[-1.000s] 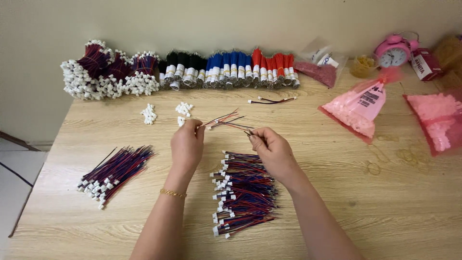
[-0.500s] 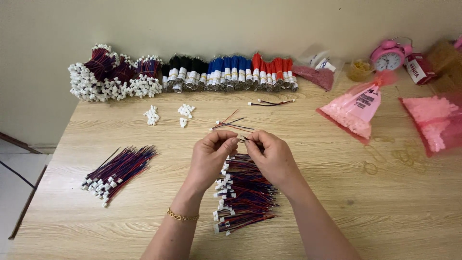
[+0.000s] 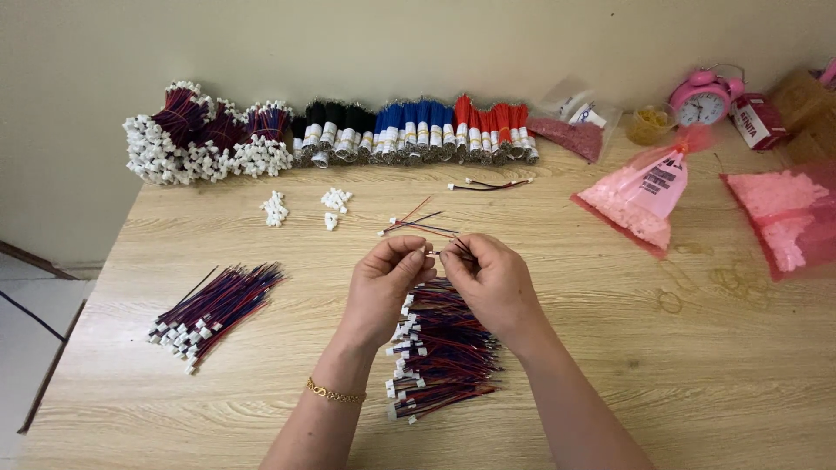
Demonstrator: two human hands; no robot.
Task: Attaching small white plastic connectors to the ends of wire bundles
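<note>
My left hand (image 3: 385, 280) and my right hand (image 3: 489, 280) meet above the middle of the wooden table (image 3: 610, 365). Between their fingertips they pinch a thin red and dark wire lead (image 3: 433, 252). Right below the hands lies a pile of red and blue wire leads with white connectors (image 3: 440, 352). A few loose wires (image 3: 416, 224) lie just beyond the fingers. A second pile of the same leads (image 3: 213, 312) rests to the left.
Along the wall stand bundled wires: white-plugged ones (image 3: 196, 135), black, blue and red ones (image 3: 418, 130). Small white connectors (image 3: 275, 209) lie in two clumps. Pink bags (image 3: 640, 196) (image 3: 779, 218), a pink alarm clock (image 3: 701, 100) and rubber bands (image 3: 670, 301) sit at the right.
My left hand came back from the loose wires toward my right hand. Both hands now meet over the pile, pinching one lead.
</note>
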